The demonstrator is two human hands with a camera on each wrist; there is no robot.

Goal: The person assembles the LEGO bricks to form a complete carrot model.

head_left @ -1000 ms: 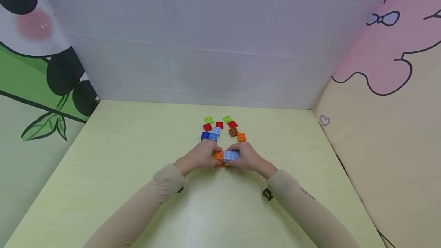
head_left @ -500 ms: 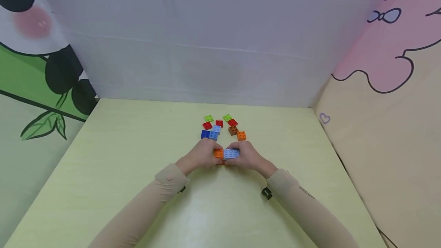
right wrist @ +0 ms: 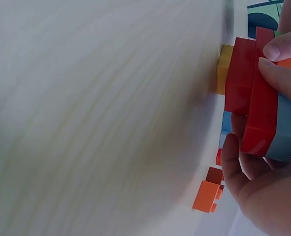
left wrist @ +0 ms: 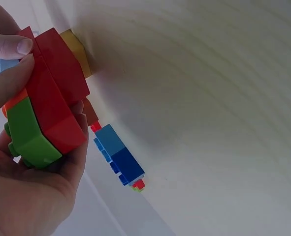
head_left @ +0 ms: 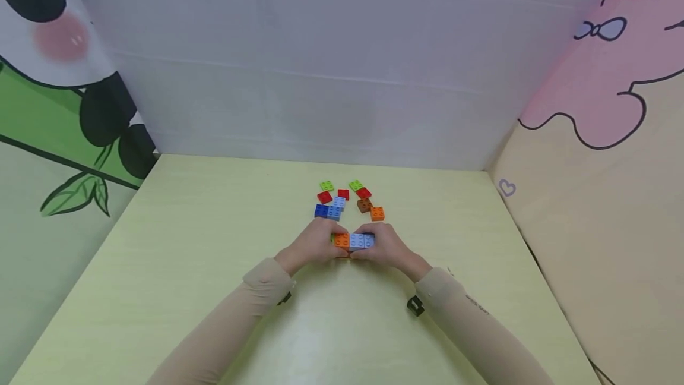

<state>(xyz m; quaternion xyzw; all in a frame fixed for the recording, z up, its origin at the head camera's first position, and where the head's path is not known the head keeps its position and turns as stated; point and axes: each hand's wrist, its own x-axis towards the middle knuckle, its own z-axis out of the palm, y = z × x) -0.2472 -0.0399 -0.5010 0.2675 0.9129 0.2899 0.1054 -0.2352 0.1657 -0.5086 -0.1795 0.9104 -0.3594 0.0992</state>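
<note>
Both hands hold one stack of toy building bricks over the near middle of the table. My left hand (head_left: 314, 243) grips its left end, where a green brick (left wrist: 31, 135) shows in the left wrist view. My right hand (head_left: 391, 246) grips the right end, by the light blue bricks (head_left: 358, 241). An orange brick (head_left: 342, 240) sits between them in the top layer. Beneath that layer run red bricks (right wrist: 261, 108) in two levels, and a yellow brick (right wrist: 224, 70) forms the bottom. The two thumbs nearly meet on the near side. Fingers hide parts of the stack's ends.
Loose bricks lie just beyond the hands: dark blue (head_left: 321, 211), blue (head_left: 333, 212), light blue (head_left: 339, 202), brown (head_left: 364, 205), orange (head_left: 377, 213), several red (head_left: 324, 197) and lime green (head_left: 327, 186). A pale wall (head_left: 320, 106) stands behind the table (head_left: 214, 207), with printed side walls.
The head view has shifted slightly. Both hands keep their grip on the brick stack, and the loose bricks stay where they were on the table.
</note>
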